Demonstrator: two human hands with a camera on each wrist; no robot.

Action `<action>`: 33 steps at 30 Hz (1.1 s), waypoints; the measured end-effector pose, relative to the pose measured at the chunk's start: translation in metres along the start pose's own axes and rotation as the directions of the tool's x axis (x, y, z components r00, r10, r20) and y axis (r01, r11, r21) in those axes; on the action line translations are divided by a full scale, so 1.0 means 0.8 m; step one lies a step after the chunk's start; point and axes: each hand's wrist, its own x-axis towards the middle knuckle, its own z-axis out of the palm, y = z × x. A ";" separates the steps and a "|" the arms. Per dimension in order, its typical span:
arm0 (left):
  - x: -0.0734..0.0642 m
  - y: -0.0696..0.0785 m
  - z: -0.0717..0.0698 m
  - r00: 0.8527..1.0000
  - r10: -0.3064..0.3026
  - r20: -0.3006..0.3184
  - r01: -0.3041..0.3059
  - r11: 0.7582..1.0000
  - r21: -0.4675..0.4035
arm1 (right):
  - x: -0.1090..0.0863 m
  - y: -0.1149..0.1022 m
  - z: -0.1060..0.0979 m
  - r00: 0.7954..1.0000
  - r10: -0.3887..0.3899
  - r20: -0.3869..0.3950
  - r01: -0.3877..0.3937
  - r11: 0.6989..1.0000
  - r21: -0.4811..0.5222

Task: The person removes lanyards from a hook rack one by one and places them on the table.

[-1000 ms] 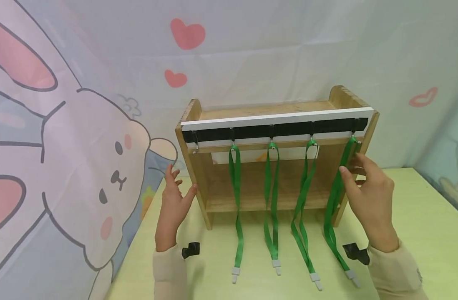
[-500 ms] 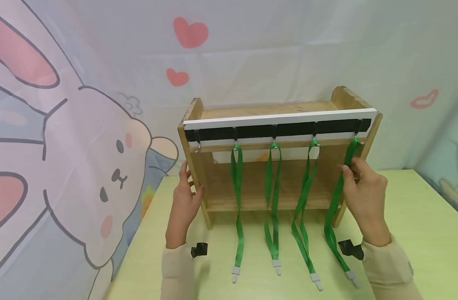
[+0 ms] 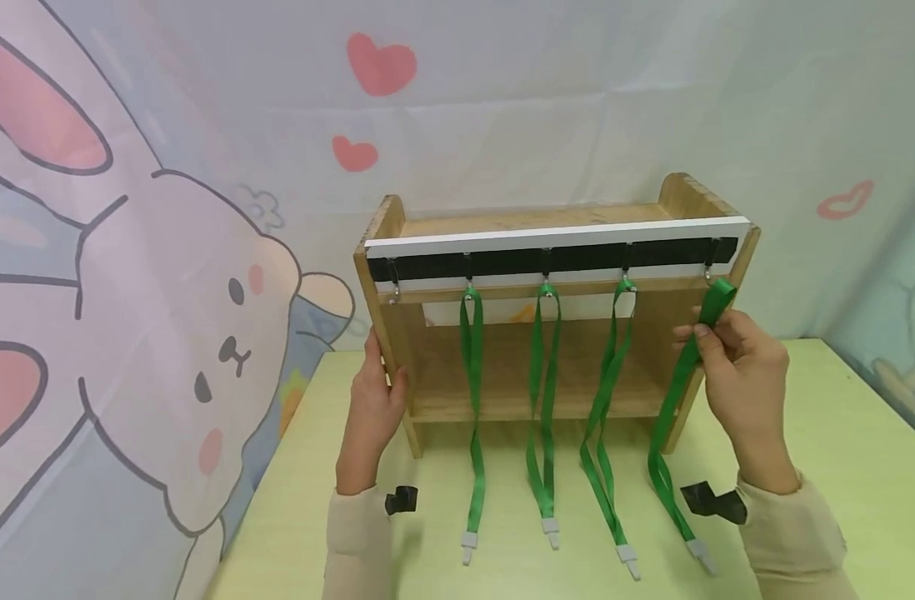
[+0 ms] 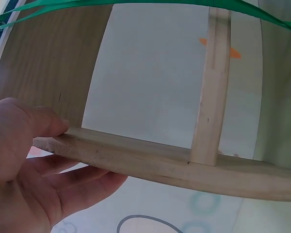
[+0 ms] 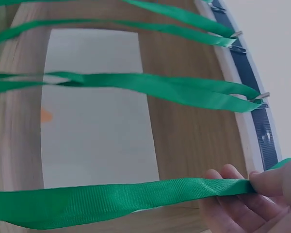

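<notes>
My right hand (image 3: 750,383) pinches a green lanyard (image 3: 671,400) near its top, between thumb and fingers. The lanyard's upper loop sits just right of the rightmost hook (image 3: 707,273) and looks free of it. Its pale clip (image 3: 701,556) hangs low by the table. In the right wrist view the strap (image 5: 136,196) runs flat from the fingertips. My left hand (image 3: 372,408) grips the left side panel of a wooden shelf (image 3: 388,333), thumb on one face and fingers on the other, as the left wrist view shows with the panel (image 4: 155,162).
Three more green lanyards (image 3: 471,358) hang from hooks along the black strip (image 3: 502,264) on the shelf's white front rail. The leftmost hook (image 3: 395,292) carries nothing. A pale yellow-green table (image 3: 517,575) lies beneath, with a printed cloth backdrop (image 3: 502,100) behind.
My left hand has moved right onto the shelf's side panel. The right hand has taken hold of the rightmost lanyard, and its loop has shifted right, off its hook.
</notes>
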 end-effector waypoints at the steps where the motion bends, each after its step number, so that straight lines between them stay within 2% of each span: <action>1: 0.000 -0.001 0.000 1.000 0.000 0.000 0.000 1.000 0.001 | -0.001 0.000 -0.002 1.000 0.019 0.014 -0.020 0.999 0.031; 7: -0.002 -0.003 0.003 1.000 -0.023 0.014 0.022 1.000 0.018 | -0.009 0.008 -0.016 0.990 0.087 0.107 -0.107 0.974 0.199; 14: -0.003 -0.006 0.005 0.999 -0.033 0.011 0.032 0.999 0.016 | -0.021 0.019 -0.030 0.961 0.140 0.238 -0.222 0.905 0.362; 19: -0.002 -0.005 0.004 0.999 -0.037 0.018 0.037 0.999 0.011 | -0.029 0.029 -0.043 0.928 0.194 0.319 -0.310 0.876 0.370; 28: -0.002 -0.005 0.004 0.999 -0.047 0.024 0.047 0.999 0.003 | -0.045 0.055 -0.068 0.871 0.262 0.416 -0.399 0.871 0.287; 33: -0.003 -0.005 0.005 0.998 -0.056 0.025 0.056 0.998 0.004 | -0.062 0.067 -0.074 0.833 0.311 0.458 -0.470 0.834 0.288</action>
